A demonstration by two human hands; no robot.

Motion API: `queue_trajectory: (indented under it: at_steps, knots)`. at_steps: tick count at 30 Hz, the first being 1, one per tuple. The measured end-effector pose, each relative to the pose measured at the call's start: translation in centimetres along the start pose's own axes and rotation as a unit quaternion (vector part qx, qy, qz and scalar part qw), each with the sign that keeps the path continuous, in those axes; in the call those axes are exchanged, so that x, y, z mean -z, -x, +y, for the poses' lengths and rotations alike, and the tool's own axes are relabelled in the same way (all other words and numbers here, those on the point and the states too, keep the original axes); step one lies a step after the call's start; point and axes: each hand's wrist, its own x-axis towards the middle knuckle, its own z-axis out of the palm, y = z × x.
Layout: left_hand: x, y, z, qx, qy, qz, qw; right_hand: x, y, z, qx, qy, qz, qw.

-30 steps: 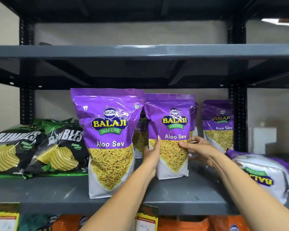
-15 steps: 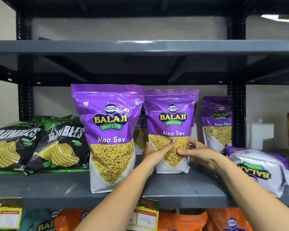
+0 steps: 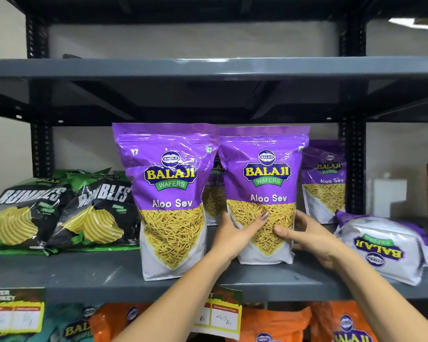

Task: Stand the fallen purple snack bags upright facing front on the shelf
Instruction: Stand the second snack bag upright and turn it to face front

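Both hands, left [image 3: 235,234] and right [image 3: 304,234], gripped the second bag [image 3: 263,191], upright and front-facing on the shelf [image 3: 84,272]. Next step, judged: release it, then raise the fallen bag [image 3: 383,248] lying at right.

Purple bags [image 3: 265,193] read "Balaji Wafers Aloo Sev"; black bags [image 3: 97,213] "Rumbles"

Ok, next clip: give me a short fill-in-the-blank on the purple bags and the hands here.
1. Both the left hand and right hand grip the ____ of the two front Aloo Sev bags.
2. The fallen bag lies at the shelf's ____ end.
3. The fallen bag's logo reads ____.
4. The Rumbles bags are black and ____.

Missing words: right; right; upside down; green
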Motion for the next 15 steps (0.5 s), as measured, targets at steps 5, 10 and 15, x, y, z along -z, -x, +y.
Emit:
queue_trajectory:
  at_steps: [5, 10, 15]
  knots:
    - [0.3, 2.6, 1.1, 0.007, -0.034, 0.008, 0.999, -0.3, 1.7, -0.9, -0.007, 0.011, -0.004, 1.000]
    - [-2.3, 8.0, 1.5, -0.163, -0.165, 0.158, 0.960, 0.5, 3.2, -2.2, -0.001, 0.104, 0.091, 0.990]
    - [-5.7, 13.2, 1.0, -0.397, -0.196, 0.014, 0.897, 7.7, 5.7, -5.1, 0.074, 0.138, 0.350, 0.924]
